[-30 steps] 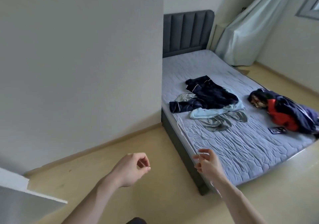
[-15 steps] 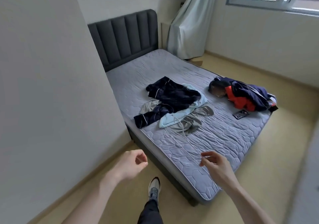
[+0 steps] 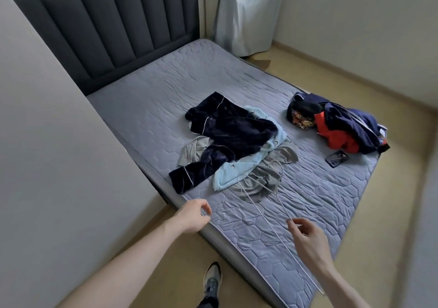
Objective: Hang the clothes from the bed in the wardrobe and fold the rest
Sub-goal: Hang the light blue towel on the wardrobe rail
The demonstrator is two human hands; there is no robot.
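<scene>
1. Step in hand, as we judge it: the approach to the bed [image 3: 237, 75], with hangers brought along and no garment taken up yet.
2. Our right hand [image 3: 308, 239] pinches thin white wire hangers [image 3: 267, 196] between thumb and fingertips; their hooks reach out over the near clothes, and one long wire runs down past the wrist. How many hangers there are we cannot tell.
3. Our left hand [image 3: 194, 217] hovers at the near edge of the mattress [image 3: 308, 248], fingers loosely curled and, as far as we can see, holding nothing.
4. The task's clothes lie in two heaps, well apart. The nearer heap: a dark navy velvet garment with white piping [image 3: 227, 137] on top of a light blue garment [image 3: 239, 167], with a grey garment [image 3: 260, 179] beneath.
5. The farther heap, by the right edge: a navy jacket [image 3: 350, 122] tangled with a red garment [image 3: 336, 137] and a patterned piece.
6. A phone [image 3: 337, 158] lies just beside that heap.
7. The next move, we judge, calls for the free left hand to lift the navy velvet garment clear so that a hanger can be threaded into it; the loose wires could snag the cloth.
</scene>
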